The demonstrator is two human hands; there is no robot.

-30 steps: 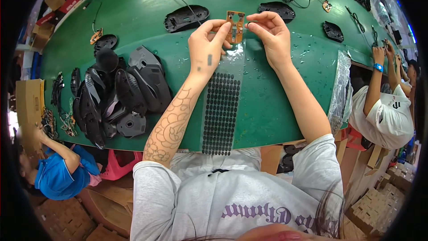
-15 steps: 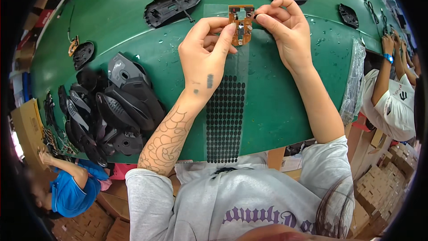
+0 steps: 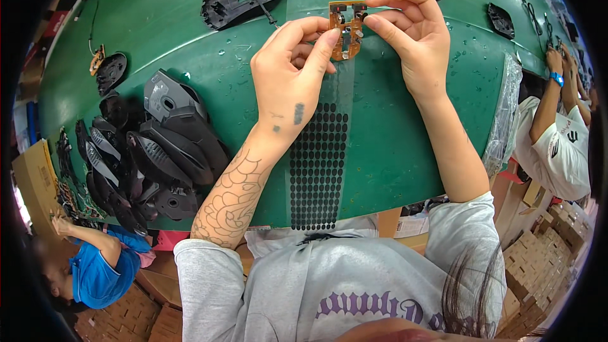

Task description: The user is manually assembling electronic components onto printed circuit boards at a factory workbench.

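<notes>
An orange circuit board [image 3: 346, 41] with black and silver parts on it is held upright above the green table [image 3: 392, 152]. My left hand [image 3: 291, 66] pinches its left edge between thumb and fingers. At the board's upper right edge is my right hand [image 3: 418, 38], its thumb and index finger curled in close. A small dark part sits by that thumb tip; it is too small to make out. Below the board, a clear sheet with rows of black oval pads [image 3: 318, 164] lies on the table, partly covered by my left wrist.
A pile of black and grey mouse shells [image 3: 174, 145] lies to the left. Mouse bases [image 3: 244, 0] with cables stand further back, another shell [image 3: 500, 20] at the right. A clear plastic bag [image 3: 505, 114] lies on the right edge. Co-workers sit at left and right.
The board has shifted slightly right and tilted. My right hand has moved slightly right, its index fingertip now at the board's top right corner; the dark part sits closer against the board.
</notes>
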